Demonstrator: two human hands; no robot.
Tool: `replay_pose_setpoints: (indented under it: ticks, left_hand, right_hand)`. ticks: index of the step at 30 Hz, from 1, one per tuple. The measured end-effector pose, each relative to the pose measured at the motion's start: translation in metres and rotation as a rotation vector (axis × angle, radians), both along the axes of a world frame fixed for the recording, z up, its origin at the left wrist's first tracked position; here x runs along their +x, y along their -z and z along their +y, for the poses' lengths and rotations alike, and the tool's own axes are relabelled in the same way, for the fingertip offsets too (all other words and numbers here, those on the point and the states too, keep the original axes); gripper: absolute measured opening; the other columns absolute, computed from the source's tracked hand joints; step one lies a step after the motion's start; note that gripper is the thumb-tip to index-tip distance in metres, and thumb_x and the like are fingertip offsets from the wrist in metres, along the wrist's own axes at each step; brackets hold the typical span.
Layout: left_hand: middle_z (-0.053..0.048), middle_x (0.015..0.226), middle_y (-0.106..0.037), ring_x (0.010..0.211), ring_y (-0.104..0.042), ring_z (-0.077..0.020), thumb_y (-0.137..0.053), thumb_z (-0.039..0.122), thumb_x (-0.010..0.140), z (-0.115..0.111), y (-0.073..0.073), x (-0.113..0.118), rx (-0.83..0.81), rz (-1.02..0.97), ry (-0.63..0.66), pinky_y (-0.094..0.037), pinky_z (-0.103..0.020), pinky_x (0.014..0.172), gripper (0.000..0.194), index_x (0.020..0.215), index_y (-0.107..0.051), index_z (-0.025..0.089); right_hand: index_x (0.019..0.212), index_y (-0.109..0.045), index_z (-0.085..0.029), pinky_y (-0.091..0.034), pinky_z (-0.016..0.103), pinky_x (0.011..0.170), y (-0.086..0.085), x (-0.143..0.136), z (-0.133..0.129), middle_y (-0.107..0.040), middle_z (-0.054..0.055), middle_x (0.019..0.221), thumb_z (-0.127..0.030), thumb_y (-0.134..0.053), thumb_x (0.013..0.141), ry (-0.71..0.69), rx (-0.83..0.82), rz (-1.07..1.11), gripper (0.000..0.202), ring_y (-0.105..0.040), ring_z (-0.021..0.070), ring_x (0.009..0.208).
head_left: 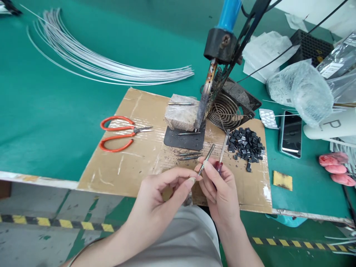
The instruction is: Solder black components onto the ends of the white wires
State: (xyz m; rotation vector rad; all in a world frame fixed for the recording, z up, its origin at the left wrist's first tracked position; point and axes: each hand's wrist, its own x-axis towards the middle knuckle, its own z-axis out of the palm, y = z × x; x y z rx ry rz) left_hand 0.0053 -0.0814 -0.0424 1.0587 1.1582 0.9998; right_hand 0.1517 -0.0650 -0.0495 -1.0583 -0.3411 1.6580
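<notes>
My right hand (221,185) is closed around two things. Between its thumb and index finger it pinches a slim metal soldering tip (209,152), and a screwdriver (223,147) with a dark red handle sticks out beside it. My left hand (169,193) has its thumb and index finger pressed together at the lower end of the soldering tip; whatever they hold is too small to make out. Above the hands, a soldering iron (206,89) with a blue handle points down on its stand. Two loose soldering tips (189,158) lie just in front of the hands.
Orange-handled scissors (118,135) lie on the cardboard (139,159). A wrapped block (180,116) sits on a dark pad (174,139). Around are a fan (226,109), small black pieces (246,142), white wires (111,66), a phone (290,133) and a yellow sponge (282,180).
</notes>
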Motion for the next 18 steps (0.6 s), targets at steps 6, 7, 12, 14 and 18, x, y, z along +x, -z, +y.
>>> replay_pose_setpoints:
  ticks: [6, 7, 12, 14, 18]
  left_hand:
    - [0.006, 0.058, -0.057, 0.048, -0.037, -0.0063, -0.075, 0.024, 0.092, 0.007, -0.009, 0.000, -0.112, -0.059, 0.027, -0.025, -0.017, 0.041, 0.009, 0.087, -0.083, 0.021]
    - [0.006, 0.057, -0.056, 0.046, -0.034, -0.0057, -0.076, 0.024, 0.091, 0.009, -0.010, 0.000, -0.131, -0.070, 0.031, -0.022, -0.017, 0.040, 0.009, 0.084, -0.082, 0.021]
    - [0.005, 0.058, -0.058, 0.048, -0.037, -0.0059, -0.081, 0.025, 0.087, 0.011, -0.006, 0.000, -0.231, -0.166, 0.024, -0.025, -0.017, 0.043, 0.008, 0.081, -0.080, 0.019]
    - [0.004, 0.058, -0.059, 0.049, -0.040, -0.0066, -0.081, 0.025, 0.087, 0.011, -0.004, 0.000, -0.266, -0.219, 0.045, -0.028, -0.018, 0.045, 0.008, 0.081, -0.080, 0.019]
    - [0.005, 0.058, -0.059, 0.048, -0.038, -0.0064, -0.080, 0.024, 0.088, 0.009, -0.003, 0.000, -0.267, -0.233, 0.080, -0.033, -0.018, 0.046, 0.009, 0.080, -0.079, 0.020]
  right_hand:
    - [0.088, -0.085, -0.020, -0.013, 0.015, 0.035, -0.001, -0.001, -0.001, -0.060, -0.007, 0.052, -0.041, -0.098, 0.076, 0.002, 0.003, -0.016, 0.027, -0.017, -0.0007, 0.037]
    - [0.088, -0.084, -0.020, -0.012, 0.015, 0.035, -0.001, -0.002, -0.002, -0.059, -0.008, 0.051, -0.041, -0.098, 0.076, 0.003, 0.002, -0.025, 0.028, -0.017, -0.0003, 0.037]
    - [0.087, -0.082, -0.020, -0.012, 0.018, 0.035, -0.003, -0.003, -0.002, -0.062, -0.007, 0.055, -0.043, -0.098, 0.073, -0.002, -0.012, -0.066, 0.032, -0.017, 0.0004, 0.038]
    - [0.087, -0.081, -0.019, -0.012, 0.018, 0.035, -0.004, -0.003, -0.002, -0.061, -0.007, 0.054, -0.045, -0.098, 0.073, -0.010, -0.020, -0.064, 0.033, -0.017, 0.0002, 0.037]
    - [0.087, -0.082, -0.019, -0.011, 0.018, 0.035, -0.004, -0.002, -0.002, -0.063, -0.007, 0.056, -0.045, -0.099, 0.073, -0.014, -0.031, -0.040, 0.033, -0.016, -0.0003, 0.037]
